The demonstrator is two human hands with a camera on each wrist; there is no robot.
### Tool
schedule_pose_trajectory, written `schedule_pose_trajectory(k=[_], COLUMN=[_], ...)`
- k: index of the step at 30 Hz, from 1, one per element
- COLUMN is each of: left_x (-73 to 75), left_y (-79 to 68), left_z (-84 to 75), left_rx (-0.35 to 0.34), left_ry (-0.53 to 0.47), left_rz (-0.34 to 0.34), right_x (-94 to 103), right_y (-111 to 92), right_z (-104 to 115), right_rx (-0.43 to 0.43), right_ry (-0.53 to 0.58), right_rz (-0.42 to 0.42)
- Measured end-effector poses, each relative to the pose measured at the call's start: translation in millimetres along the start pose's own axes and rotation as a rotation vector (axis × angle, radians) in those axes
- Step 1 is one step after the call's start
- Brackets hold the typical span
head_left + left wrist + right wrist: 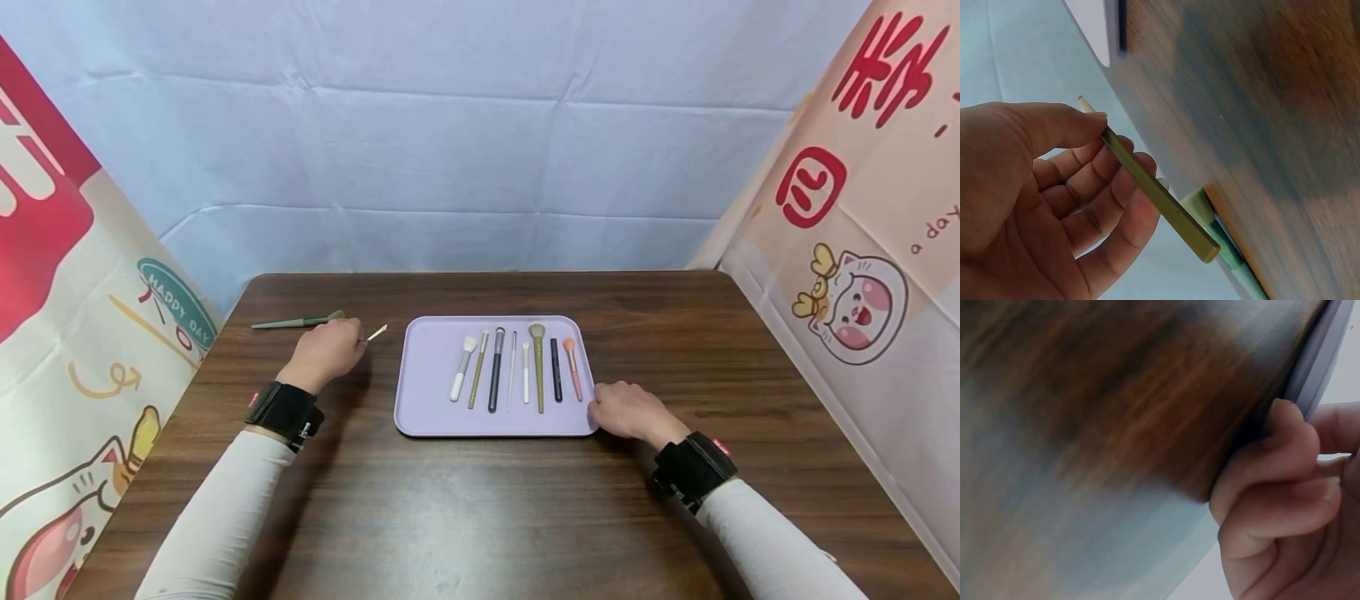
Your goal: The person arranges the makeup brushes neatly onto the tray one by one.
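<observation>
My left hand is at the left of the table, off the tray's left side. Between thumb and fingers it pinches a slim olive-green makeup brush with a pale tip, which in the head view points toward the tray. Beyond that hand lies a green makeup brush, its bristle end partly hidden. My right hand grips the right rim of the lilac tray, fingers curled at its edge in the right wrist view. Several makeup brushes lie side by side on the tray, among them a dark one and a pink one.
The brown wooden table carries the tray near its middle. A pale blue cloth hangs behind the far edge. Printed cloths hang along the left and right sides.
</observation>
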State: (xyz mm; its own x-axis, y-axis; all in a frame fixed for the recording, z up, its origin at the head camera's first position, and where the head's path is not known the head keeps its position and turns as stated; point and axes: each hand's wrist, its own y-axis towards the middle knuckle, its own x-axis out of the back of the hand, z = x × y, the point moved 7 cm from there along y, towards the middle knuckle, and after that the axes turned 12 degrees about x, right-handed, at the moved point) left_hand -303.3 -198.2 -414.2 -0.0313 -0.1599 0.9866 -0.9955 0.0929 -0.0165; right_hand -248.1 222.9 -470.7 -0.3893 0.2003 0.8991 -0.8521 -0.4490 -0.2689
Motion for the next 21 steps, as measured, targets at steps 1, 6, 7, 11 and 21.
schedule_pose_trajectory(k=[1, 6, 7, 11, 21], left_x=[0.1, -0.8, -1.4, -3.1, -4.1], left_y=[-0.2, -1.7, -1.7, -1.8, -1.1], left_z=[-1.6, -9.4, -10.7, -15.8, -30.8], left_rx=[-0.002, -0.006, -0.005, 0.001, 0.022], left_ry=[-0.001, -0.006, -0.007, -0.006, -0.062], left_rz=[-0.002, 0.003, 0.005, 0.009, 0.048], right_x=[0.3, 0.4, 0.2, -0.4, 2.6], right_y=[0.0, -0.2, -0.2, -0.7, -1.9], right_z=[0.4, 1.4, 1.4, 1.4, 3.5], right_rx=[0.0, -0.002, -0.003, -0.005, 0.011], right_ry=[-0.001, -0.001, -0.002, -0.006, -0.006], right_rz=[0.0, -0.002, -0.002, 0.0, -0.009])
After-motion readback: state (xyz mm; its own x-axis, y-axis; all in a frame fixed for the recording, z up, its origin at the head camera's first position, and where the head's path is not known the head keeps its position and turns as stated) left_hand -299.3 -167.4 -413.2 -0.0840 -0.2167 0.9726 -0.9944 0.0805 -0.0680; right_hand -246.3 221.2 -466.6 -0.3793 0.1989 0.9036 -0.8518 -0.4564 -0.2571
